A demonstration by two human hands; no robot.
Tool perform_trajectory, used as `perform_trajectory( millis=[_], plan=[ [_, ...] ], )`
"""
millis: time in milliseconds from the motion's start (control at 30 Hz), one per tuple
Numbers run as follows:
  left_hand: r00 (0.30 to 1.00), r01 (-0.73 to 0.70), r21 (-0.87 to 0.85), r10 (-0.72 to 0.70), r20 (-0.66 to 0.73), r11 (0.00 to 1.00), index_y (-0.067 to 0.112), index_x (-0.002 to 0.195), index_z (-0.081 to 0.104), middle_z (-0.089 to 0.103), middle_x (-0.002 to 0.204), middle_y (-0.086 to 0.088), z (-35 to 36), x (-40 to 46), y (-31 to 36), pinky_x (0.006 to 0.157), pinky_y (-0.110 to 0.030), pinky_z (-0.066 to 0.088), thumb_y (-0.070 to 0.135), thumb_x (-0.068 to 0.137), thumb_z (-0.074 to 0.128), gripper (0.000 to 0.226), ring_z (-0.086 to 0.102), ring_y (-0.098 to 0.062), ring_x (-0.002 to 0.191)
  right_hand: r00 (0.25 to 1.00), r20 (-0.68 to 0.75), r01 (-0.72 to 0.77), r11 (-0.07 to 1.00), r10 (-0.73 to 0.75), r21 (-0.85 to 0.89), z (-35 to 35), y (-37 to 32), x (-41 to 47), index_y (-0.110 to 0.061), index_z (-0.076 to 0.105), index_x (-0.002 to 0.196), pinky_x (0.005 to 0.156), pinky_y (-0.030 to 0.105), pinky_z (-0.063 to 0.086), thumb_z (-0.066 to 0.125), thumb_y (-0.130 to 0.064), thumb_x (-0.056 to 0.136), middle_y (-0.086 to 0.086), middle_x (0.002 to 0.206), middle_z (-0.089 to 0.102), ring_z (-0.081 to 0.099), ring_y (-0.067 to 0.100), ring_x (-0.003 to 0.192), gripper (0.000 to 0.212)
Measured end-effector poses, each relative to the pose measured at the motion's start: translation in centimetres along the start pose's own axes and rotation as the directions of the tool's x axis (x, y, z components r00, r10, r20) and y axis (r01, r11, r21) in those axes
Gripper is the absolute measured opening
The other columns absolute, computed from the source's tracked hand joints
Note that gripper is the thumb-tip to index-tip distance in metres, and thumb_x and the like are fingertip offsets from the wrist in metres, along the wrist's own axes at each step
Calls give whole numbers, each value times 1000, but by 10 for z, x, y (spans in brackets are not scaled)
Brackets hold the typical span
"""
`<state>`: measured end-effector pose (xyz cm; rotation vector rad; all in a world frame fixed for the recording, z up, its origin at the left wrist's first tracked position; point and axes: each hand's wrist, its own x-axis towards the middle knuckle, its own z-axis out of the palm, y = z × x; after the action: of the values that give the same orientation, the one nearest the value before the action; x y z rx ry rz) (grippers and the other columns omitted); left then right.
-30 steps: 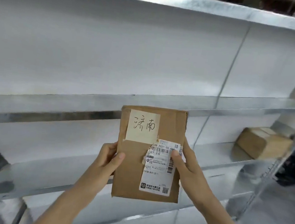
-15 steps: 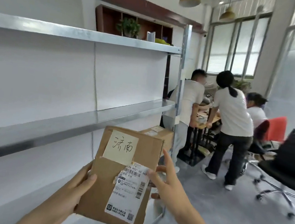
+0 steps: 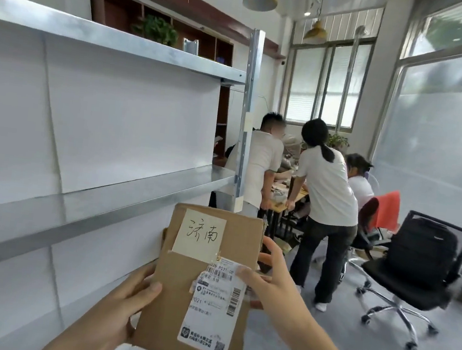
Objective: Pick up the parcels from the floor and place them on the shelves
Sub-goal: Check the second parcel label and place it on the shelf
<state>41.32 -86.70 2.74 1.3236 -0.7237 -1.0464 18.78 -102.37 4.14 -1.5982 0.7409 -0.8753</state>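
I hold a flat brown cardboard parcel (image 3: 180,293) upright in front of me, low in the middle of the view. It bears a yellow handwritten note and a white shipping label. My left hand (image 3: 116,315) grips its lower left edge with the thumb on the front. My right hand (image 3: 271,287) holds its right edge, thumb across the label. The metal shelves (image 3: 135,189) run along the left; the middle shelf lies just above and left of the parcel. The top shelf (image 3: 124,41) is higher up.
A steel upright post (image 3: 248,113) ends the shelving. Beyond it three people (image 3: 323,192) lean over a table. A black office chair (image 3: 412,272) with a backpack stands at right on the grey floor. Frosted glass panels line the right side.
The view has swung right and up, from facing the shelves to looking along them into the room. The parcel stays in both hands, tilted slightly, with my right thumb now on the label.
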Motion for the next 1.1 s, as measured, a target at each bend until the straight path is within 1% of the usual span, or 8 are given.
perform_trajectory(
  millis=[167, 267, 433, 500, 633, 733, 900, 1100],
  plan=[
    [996, -20, 72, 14, 84, 997, 46, 134, 62, 72, 130, 18, -3, 74, 30, 80, -60, 62, 32, 90, 67, 47, 63, -18, 126, 996, -45, -69, 993, 74, 95, -17, -5, 78, -71, 17, 144, 75, 48, 65, 75, -22, 92, 12, 114, 73, 79, 24, 93, 92],
    [996, -44, 109, 36, 79, 993, 44, 135, 63, 70, 134, 18, -1, 111, 41, 83, -57, 62, 32, 84, 71, 53, 64, -15, 125, 995, -48, -79, 992, 84, 96, -26, 0, 114, -64, 34, 143, 92, 62, 58, 72, -22, 94, 17, 102, 78, 78, 33, 96, 75],
    [992, -87, 159, 72, 101, 983, 43, 130, 68, 73, 131, 13, 9, 154, 57, 87, -55, 62, 28, 80, 85, 55, 69, -16, 122, 998, -14, -65, 984, 68, 165, -53, 3, 170, -47, 55, 132, 71, 51, 65, 71, -24, 95, 11, 106, 77, 80, 30, 89, 47],
    [994, -107, 216, 97, 54, 971, 39, 117, 76, 77, 123, 6, 15, 170, 67, 92, -55, 61, 30, 71, 88, 48, 73, -16, 114, 999, -15, -36, 981, 40, 191, -72, 1, 201, -42, 56, 135, 72, 45, 64, 75, -32, 88, 9, 124, 73, 79, 29, 97, 52],
    [983, -132, 235, 158, -96, 963, 27, 111, 80, 74, 125, -8, 32, 203, 98, 98, -58, 57, 27, 72, 84, 40, 74, -27, 112, 998, 53, 15, 981, -25, 195, -103, -12, 271, -27, 58, 134, 81, 46, 63, 72, -32, 89, 9, 120, 77, 77, 29, 101, 47],
    [922, -165, 280, 248, -296, 946, 25, 110, 79, 73, 121, -17, 48, 234, 134, 86, -46, 64, 12, 91, 73, 24, 73, -34, 109, 994, 86, 53, 980, -71, 190, -105, -27, 328, -18, 60, 128, 80, 43, 64, 66, -24, 98, 11, 118, 76, 78, 27, 96, 31],
    [789, -255, 304, 379, -483, 918, 18, 115, 70, 74, 109, -4, 57, 296, 203, 81, -32, 55, 6, 98, 60, 23, 68, -18, 90, 994, 87, 46, 980, -64, 196, -80, -46, 421, -12, 59, 122, 91, 54, 62, 63, -22, 101, 19, 108, 71, 76, 40, 91, 23],
    [722, -122, 291, 287, -630, 949, 6, 123, 60, 72, 106, -11, 42, 375, 226, 67, -31, 52, 7, 94, 62, 29, 67, -21, 83, 992, 125, -4, 993, -11, 120, -43, -50, 487, -14, 48, 134, 79, 47, 67, 60, -26, 102, 10, 123, 66, 74, 32, 99, 36]
  ],
)
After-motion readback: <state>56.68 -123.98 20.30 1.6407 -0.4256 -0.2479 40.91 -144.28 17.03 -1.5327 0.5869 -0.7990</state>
